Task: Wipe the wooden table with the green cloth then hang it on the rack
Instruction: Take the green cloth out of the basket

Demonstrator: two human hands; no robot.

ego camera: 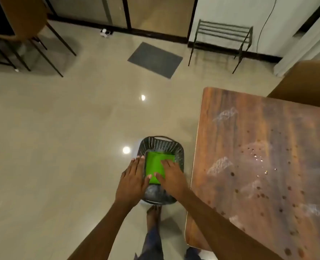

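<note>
Both hands are reaching down: right hand (171, 175) fingers flat on the green cloth (154, 166) (long axis running up-frame), left hand (134, 178) open beside it, not gripping.

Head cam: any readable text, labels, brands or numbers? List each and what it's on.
None readable.
Green cloth: plain, no label showing.
Basket: no print visible.
Wooden table: only whitish smears and dark spots, not writing.
Rack and floor mat: no markings.
Small white object by the far wall: too small to tell.
</note>
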